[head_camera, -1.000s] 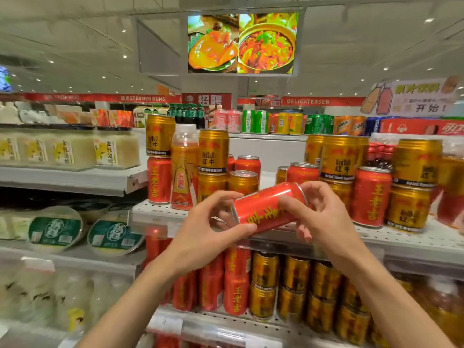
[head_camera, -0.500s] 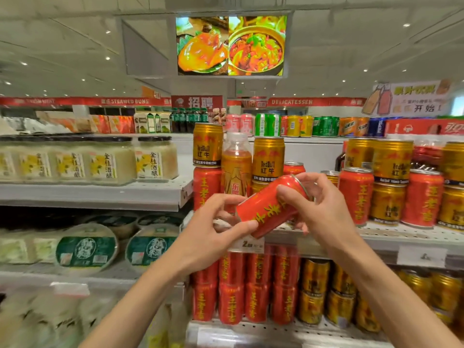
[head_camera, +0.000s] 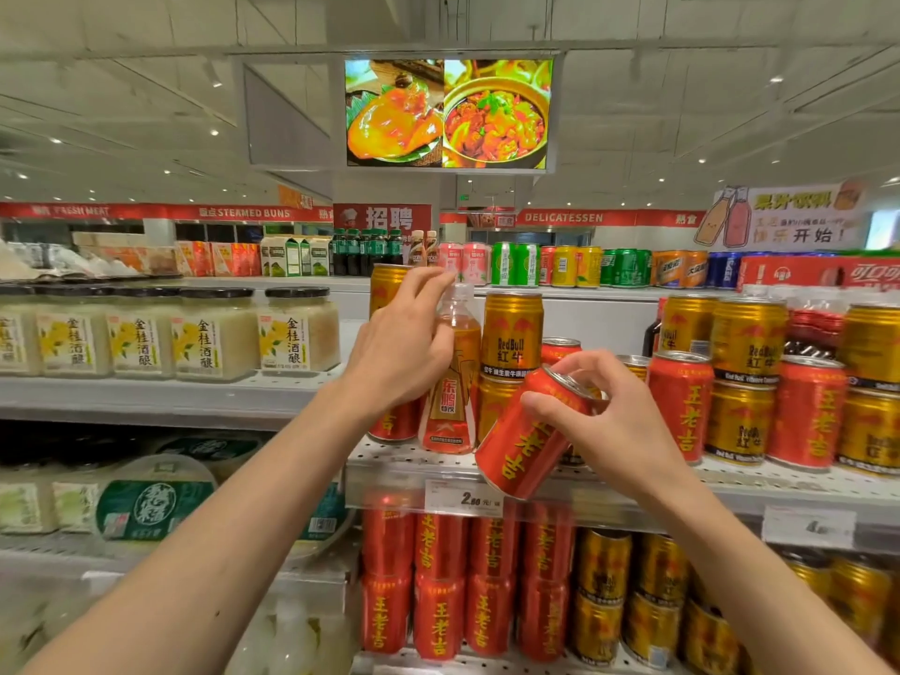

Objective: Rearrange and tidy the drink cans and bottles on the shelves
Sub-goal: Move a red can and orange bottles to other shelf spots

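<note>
A red herbal-tea can hangs tilted, top up and to the right, in front of the middle shelf, with my right hand closed around its upper end. My left hand is raised at the shelf's left end, its fingers spread and the fingertips at the cap of an upright orange drink bottle. That hand partly hides a gold can stacked on a red one. To the right of the bottle stand stacked gold Red Bull cans.
More red cans and gold cans fill the shelf to the right. The shelf below holds stacked red cans and gold cans. Jars of rice wine sit on the left unit. A price tag hangs on the rim.
My left hand let go of the red can and rose to the orange bottle's cap. My right hand now holds the can alone, lower and more upright.
</note>
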Motion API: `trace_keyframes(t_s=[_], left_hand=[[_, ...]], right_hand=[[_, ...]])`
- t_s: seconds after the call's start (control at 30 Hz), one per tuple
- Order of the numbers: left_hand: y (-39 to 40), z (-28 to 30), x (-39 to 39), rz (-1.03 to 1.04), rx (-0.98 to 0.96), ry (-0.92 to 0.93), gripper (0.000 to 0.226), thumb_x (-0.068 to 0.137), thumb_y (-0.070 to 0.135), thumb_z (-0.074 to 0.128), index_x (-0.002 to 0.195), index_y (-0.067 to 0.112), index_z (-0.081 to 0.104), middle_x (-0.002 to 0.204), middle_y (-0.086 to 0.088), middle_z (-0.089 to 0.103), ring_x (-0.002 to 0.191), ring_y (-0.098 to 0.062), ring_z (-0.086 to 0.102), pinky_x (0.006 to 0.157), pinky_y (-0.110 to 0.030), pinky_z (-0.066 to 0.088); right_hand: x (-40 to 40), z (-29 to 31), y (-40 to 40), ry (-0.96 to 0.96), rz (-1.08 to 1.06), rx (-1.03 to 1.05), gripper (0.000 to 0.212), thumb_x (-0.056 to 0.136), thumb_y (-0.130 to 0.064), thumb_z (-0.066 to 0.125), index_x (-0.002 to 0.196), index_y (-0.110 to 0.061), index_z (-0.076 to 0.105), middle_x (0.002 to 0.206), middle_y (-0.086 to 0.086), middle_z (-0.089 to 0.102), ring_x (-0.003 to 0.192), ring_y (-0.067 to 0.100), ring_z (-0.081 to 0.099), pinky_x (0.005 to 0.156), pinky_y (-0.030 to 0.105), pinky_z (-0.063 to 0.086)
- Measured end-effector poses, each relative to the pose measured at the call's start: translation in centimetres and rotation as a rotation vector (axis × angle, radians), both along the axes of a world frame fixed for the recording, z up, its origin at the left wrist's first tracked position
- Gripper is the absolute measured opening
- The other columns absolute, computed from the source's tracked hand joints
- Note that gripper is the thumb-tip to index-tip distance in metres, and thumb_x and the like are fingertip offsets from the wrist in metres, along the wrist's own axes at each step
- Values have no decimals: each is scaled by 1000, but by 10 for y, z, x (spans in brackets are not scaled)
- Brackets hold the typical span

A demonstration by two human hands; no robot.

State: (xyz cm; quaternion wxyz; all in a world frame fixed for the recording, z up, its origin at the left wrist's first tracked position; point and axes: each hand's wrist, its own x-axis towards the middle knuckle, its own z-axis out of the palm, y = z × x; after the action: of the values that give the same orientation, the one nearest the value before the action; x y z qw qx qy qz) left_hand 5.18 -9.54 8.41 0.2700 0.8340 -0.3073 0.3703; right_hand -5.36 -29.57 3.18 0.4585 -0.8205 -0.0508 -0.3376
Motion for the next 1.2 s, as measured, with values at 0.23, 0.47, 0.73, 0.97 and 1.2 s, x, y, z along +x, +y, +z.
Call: trace_keyframes(t_s=[0.23,0.47,0.73,0.97,1.2], left_hand=[[3,3,-2,-1,-40,-8,38,97,28,57,134,22,50,134,3,49,75,-10,55,80,-47,59],[12,5,-14,-65,-48,67,52,92,50,68,128,29,38,115,5,59,70,0,54,77,-39,58],[14,0,-21,-92,-151,211,86,81,52,80,152,29,37,147,2,54,113,-21,64,98,-45,57],[19,-11,-26,-163,-151,339,98,75,51,85,149,53,21,127,5,56,93,-21,73,72,-45,67],[22,-24,-27,-171,-278,271,96,79,48,84,152,56,22,110,14,62,117,-16,64,88,-55,61]], right_hand=[[3,1,-6,-2,26,-22,40,75,-46,81,106,-32,60,112,-20,62,102,-15,51,66,8,43],[6,2,-8,-9,59,-45,40,75,-46,81,106,-32,60,111,-22,61,104,-13,52,70,10,41],[6,3,-12,-21,82,-54,40,75,-45,82,107,-31,61,110,-22,61,105,-13,52,66,4,44],[6,3,-13,-37,85,-55,42,74,-46,82,107,-31,61,111,-21,61,105,-11,53,70,10,44],[4,0,-11,-62,91,-68,41,72,-47,83,103,-33,61,107,-21,65,100,-13,58,69,6,47]])
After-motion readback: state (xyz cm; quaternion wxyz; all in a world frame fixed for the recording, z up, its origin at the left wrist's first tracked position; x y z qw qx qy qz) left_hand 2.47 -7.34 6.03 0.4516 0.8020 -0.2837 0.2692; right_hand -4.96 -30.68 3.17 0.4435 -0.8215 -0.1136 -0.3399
